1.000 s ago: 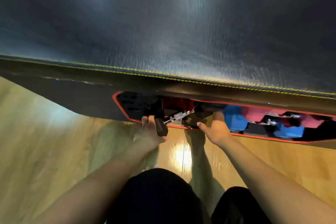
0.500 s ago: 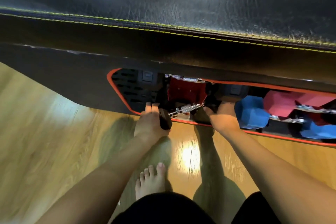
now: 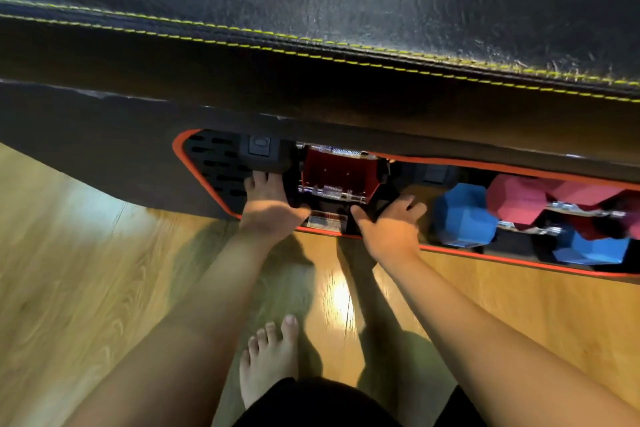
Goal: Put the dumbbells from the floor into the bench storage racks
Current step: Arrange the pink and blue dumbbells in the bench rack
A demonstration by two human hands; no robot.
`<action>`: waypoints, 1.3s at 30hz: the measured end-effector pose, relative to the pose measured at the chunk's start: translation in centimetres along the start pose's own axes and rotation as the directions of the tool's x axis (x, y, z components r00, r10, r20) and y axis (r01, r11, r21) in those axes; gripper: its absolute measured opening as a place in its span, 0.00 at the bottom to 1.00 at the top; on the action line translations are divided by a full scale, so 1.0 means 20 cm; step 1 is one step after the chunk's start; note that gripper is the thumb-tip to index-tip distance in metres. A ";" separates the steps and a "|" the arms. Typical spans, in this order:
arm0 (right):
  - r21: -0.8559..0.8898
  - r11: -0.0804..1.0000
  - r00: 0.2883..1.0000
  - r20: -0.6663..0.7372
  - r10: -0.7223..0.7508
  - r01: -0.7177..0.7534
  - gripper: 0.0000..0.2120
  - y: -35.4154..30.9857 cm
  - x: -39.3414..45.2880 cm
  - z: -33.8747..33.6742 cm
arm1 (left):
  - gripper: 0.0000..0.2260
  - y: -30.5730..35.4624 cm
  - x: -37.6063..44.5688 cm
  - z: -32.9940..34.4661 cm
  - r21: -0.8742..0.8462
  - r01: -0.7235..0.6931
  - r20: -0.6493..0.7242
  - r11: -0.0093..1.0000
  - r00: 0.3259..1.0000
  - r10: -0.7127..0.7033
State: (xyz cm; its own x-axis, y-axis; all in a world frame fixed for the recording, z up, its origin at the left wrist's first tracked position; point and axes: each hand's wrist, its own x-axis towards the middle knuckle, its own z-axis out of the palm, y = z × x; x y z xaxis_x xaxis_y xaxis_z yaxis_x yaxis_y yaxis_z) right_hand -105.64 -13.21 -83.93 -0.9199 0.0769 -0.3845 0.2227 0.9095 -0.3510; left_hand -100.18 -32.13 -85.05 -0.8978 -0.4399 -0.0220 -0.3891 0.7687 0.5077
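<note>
Under the black padded bench [image 3: 311, 45] runs a red-rimmed storage rack [image 3: 207, 191]. A black hex dumbbell with a chrome handle [image 3: 332, 191] lies level in the rack's red cradle. My left hand [image 3: 272, 208] grips its left head, and my right hand [image 3: 389, 229] grips its right head; both heads are mostly hidden by the hands. A second black dumbbell [image 3: 261, 152] sits in the row behind. To the right, blue dumbbells [image 3: 464, 215] and pink dumbbells [image 3: 512, 199] rest in the rack.
The wooden floor [image 3: 86, 270] spreads below the bench. My bare foot [image 3: 270, 357] stands between my arms, close to the rack. A white warning label [image 3: 327, 220] is on the rack's front lip.
The black dumbbell went from tilted at the rack's opening to level inside the cradle, with both hands following it inward. The view has come closer to the rack.
</note>
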 end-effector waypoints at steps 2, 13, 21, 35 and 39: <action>-0.072 0.997 0.999 -0.027 0.023 -0.025 0.53 -0.04 0.00 0.04 | 0.40 0.04 0.06 0.04 0.194 0.053 0.058 0.980 0.996 -0.065; -0.193 0.981 0.989 -0.145 -0.033 0.005 0.43 -0.04 0.01 0.08 | 0.35 0.03 0.14 0.09 0.467 -0.002 0.134 0.884 0.989 -0.068; -0.260 0.965 0.987 -0.142 -0.080 0.041 0.43 -0.03 0.04 0.06 | 0.36 0.02 0.12 0.11 0.489 -0.017 0.090 0.872 0.995 -0.032; -0.076 0.997 0.999 -0.033 0.019 -0.021 0.51 0.00 0.08 0.04 | 0.48 0.01 0.11 0.10 0.347 0.076 0.142 0.935 0.981 -0.133; -0.017 1.000 0.998 0.067 -0.004 0.005 0.57 0.04 0.06 -0.04 | 0.52 -0.02 0.05 0.03 -0.082 0.366 0.236 0.927 0.911 -0.339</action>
State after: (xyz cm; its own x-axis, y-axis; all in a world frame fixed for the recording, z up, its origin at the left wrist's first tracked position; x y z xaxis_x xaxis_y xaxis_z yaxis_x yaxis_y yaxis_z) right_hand -106.87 -12.06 -84.05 -0.8971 0.0457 -0.4394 0.2125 0.9167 -0.3385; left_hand -101.01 -32.54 -85.75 -0.7345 -0.5514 -0.3955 -0.6724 0.5133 0.5333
